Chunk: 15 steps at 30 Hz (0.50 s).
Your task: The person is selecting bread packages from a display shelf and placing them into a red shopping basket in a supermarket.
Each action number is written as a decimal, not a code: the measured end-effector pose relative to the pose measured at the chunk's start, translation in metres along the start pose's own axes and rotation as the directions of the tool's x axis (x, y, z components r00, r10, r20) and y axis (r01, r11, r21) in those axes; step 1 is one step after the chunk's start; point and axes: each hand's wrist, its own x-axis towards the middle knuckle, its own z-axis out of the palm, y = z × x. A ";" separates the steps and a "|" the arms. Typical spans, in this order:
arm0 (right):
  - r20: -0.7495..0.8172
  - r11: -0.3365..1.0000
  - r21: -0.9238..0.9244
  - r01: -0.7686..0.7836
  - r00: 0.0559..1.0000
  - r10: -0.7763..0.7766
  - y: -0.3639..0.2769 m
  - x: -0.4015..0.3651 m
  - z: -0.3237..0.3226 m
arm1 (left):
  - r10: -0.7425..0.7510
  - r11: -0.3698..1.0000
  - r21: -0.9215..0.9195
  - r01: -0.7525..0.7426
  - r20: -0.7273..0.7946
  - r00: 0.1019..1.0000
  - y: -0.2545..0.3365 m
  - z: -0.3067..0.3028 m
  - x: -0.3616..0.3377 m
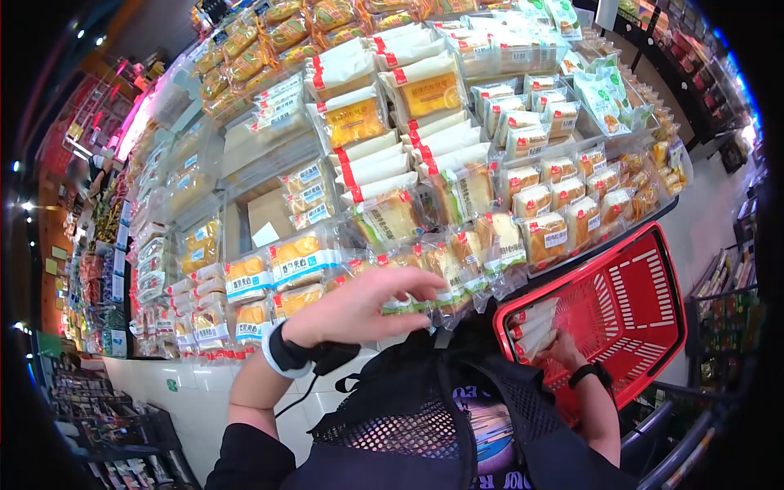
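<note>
My left hand [371, 304], with a watch and a band at the wrist, reaches over the front row of the bread display. Its fingers and thumb are apart with nothing between them, and behind them stand sandwich bread packets [445, 282] in clear wrap. Inside a red shopping basket [600, 282] on my right, my right hand [563, 351] has its fingers closed at the edge of a white-and-red bread packet [536, 336]. Similar packets lie stacked beside it against the basket's near wall. Part of the right fingers is hidden by the packets.
Tiered bins hold bagged yellow bread [351, 118], white-and-blue bread packs [304, 260] and small cakes [549, 237]. A cardboard-lined bin [265, 214] shows its bottom. Metal rails [674, 445] are at the lower right, and a dark shelf rack [122, 433] stands at the lower left.
</note>
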 end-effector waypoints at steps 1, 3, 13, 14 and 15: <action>-0.038 0.999 -0.042 -0.004 0.999 0.003 -0.008 -0.003 0.002 | -0.033 0.996 0.082 0.034 -0.017 0.999 0.004 -0.011 0.002; -0.055 0.997 -0.009 0.078 0.995 -0.078 0.011 0.010 0.011 | -0.040 0.989 0.133 0.058 -0.140 0.989 -0.005 -0.033 0.008; -0.244 0.959 -0.272 -0.080 0.970 0.012 -0.070 -0.055 0.014 | -0.102 0.931 0.106 0.351 -0.845 0.525 -0.155 -0.189 0.061; -0.277 0.942 -0.317 -0.106 0.961 0.015 -0.075 -0.059 0.014 | -0.095 0.907 0.113 0.406 -0.883 0.459 -0.163 -0.196 0.065; -0.287 0.943 -0.314 -0.106 0.958 0.012 -0.077 -0.062 0.014 | -0.086 0.910 0.119 0.397 -0.883 0.461 -0.160 -0.197 0.068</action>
